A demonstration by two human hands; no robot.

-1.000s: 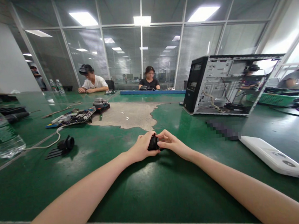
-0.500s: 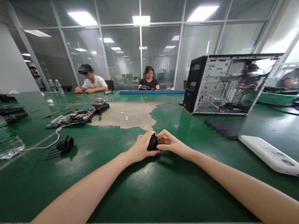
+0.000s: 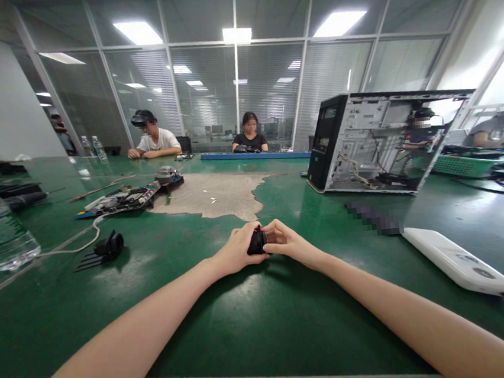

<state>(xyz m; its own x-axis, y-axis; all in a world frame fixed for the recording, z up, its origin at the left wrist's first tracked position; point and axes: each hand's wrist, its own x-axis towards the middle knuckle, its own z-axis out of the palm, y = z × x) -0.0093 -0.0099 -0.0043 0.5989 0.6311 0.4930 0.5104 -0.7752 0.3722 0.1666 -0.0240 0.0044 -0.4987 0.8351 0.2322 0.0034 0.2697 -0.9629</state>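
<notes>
- Since the earlier frames, both hands are keeping nearly the same pose.
- The left hand [image 3: 239, 251]'s grip is curling partly closed around a black part [image 3: 254, 244].
- The right hand [image 3: 287, 242]'s grip is closing, thumb and fingertips, on its right end.
- The part is sitting between both, inward from the desk [image 3: 265, 324]'s near edge.
</notes>
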